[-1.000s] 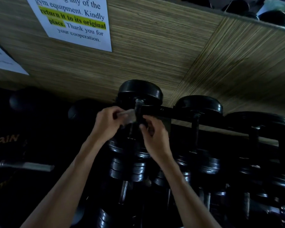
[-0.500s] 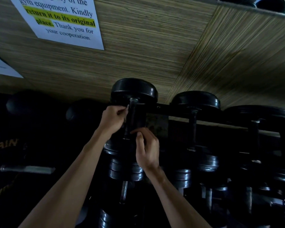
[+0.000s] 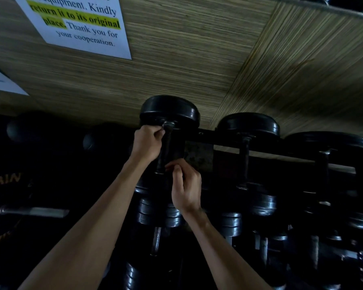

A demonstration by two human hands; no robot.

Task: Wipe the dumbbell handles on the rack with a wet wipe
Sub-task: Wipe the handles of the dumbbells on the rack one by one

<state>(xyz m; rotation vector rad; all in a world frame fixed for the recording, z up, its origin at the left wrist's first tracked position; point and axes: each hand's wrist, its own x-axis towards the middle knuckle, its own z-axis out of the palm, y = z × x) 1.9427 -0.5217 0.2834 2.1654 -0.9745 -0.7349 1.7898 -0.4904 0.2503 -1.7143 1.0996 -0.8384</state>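
Two bare arms reach up to a dim rack (image 3: pixel 224 137) of black dumbbells set against a striped wood-grain wall (image 3: pixel 197 65). The left hand (image 3: pixel 147 143) is curled beside the top of the dumbbell handle (image 3: pixel 165 151), fingers pinched at its upper collar – a pale sliver there may be the wet wipe, but it is too small and dark to tell. The right hand (image 3: pixel 186 189) sits at the handle's lower end, fingertips curled and pinching against it. The dumbbell (image 3: pixel 169 110) stands upright, its round head uppermost. A printed notice (image 3: pixel 80 26) with yellow highlighting hangs on the wall at upper left.
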